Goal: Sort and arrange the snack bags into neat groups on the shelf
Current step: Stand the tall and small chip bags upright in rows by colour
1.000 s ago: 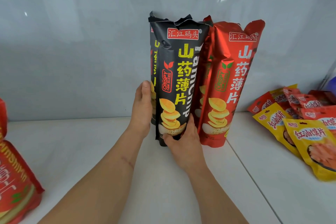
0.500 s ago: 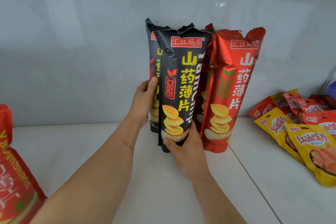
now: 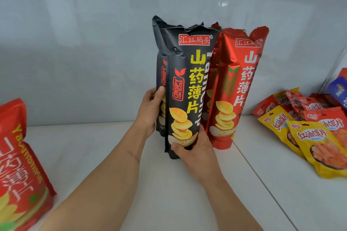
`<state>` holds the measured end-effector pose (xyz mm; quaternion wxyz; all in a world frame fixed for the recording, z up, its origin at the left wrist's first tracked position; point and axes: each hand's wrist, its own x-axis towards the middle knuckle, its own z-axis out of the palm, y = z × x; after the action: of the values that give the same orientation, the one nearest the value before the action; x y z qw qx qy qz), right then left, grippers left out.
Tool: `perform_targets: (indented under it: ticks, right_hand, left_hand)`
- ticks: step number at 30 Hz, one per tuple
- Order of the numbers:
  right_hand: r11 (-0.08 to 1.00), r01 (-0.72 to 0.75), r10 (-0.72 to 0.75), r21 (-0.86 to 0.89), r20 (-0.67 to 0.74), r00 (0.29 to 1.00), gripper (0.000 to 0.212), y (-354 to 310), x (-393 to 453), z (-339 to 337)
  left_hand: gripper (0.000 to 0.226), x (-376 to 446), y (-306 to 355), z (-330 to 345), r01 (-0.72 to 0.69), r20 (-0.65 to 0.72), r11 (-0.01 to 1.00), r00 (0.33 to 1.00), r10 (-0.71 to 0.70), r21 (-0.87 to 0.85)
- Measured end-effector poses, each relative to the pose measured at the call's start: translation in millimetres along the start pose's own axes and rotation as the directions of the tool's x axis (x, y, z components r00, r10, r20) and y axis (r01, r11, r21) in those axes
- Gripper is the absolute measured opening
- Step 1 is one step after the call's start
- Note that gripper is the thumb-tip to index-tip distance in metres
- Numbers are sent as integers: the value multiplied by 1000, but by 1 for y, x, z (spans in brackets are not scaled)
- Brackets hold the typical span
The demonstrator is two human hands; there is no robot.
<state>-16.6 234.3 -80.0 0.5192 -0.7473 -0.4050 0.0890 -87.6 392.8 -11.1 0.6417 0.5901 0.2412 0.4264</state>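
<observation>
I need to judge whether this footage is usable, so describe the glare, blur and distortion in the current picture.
Head view: soft glare patches on the glossy back wall; wide-angle bending stretches the red bag at the left edge; print on the front black bag is sharp; the yellow packets at right are readable but slightly soft; lighting is even, with faint shadows only.

Two tall bags (image 3: 187,88) stand at the middle of the shelf (image 3: 112,155), one behind the other, with two more tall bags (image 3: 242,88) just right of them. Small packets (image 3: 308,129) lie heaped at far right, and another bag (image 3: 20,170) sits at the near left edge.
</observation>
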Motion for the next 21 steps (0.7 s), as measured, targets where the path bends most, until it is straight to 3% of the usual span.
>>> perform_targets:
  ticks: [3, 7, 11, 17, 21]
  right_hand:
    - [1000, -1, 1, 2, -2, 1000, 96, 1, -6, -2]
    - [1000, -21, 21, 9, -5, 1000, 99, 1, -7, -1]
    - [999, -30, 30, 25, -13, 999, 102, 1, -4, 1]
    - [998, -43, 44, 42, -14, 999, 101, 8, 4, 4]
    - [997, -50, 51, 53, -9, 999, 101, 13, 10, 8]
  left_hand:
    - [49, -2, -2, 1, 2, -13, 999, 1000, -3, -43]
    - [73, -7, -1, 5, 14, 102, 996, 995, -5, -87]
    - [80, -11, -3, 11, 86, 178, 991, 982, -66, -105]
    - [75, -6, -12, 13, 75, 191, 994, 980, -59, -76]
    - [83, 1, -14, 11, 68, 152, 995, 987, -57, -72]
